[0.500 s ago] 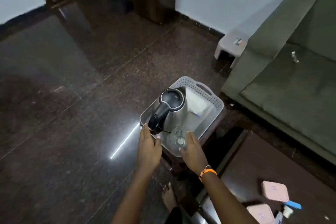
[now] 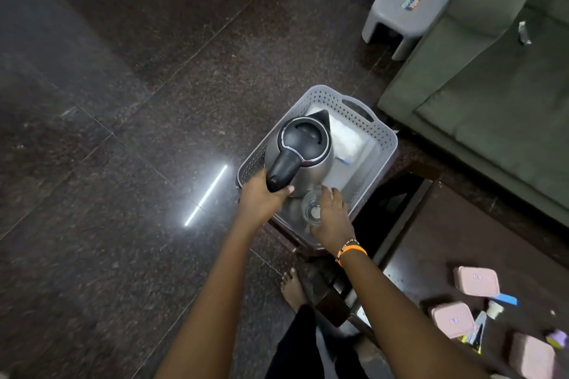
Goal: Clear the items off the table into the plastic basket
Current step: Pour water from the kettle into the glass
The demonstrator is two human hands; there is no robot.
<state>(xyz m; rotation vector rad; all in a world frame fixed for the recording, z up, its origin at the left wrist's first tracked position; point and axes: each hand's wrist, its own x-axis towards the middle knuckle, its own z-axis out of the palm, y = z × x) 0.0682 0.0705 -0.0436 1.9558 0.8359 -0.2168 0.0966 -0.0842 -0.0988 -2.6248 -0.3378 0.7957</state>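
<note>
We look down on a grey plastic basket (image 2: 380,144) with perforated walls, sitting on a dark low stand beside the dark worktop (image 2: 431,255). Our left hand (image 2: 261,198) is wrapped around the black handle of a steel kettle (image 2: 303,151), the fingers closed on it; the kettle stands upright inside the basket at its near left side, spout pointing away from us. Our right hand (image 2: 332,218), with an orange band at the wrist, rests over a clear glass (image 2: 312,209) in the near corner of the basket, just beside the kettle; the fingers curl loosely about the rim, and we cannot tell whether they grip it. A white packet (image 2: 346,140) lies flat on the basket floor behind the kettle. On the worktop at lower right lie three pink boxes (image 2: 475,281) and a few small items near them. A green sofa (image 2: 492,95) stands beyond the basket, a grey stool (image 2: 400,12) next to it.
</note>
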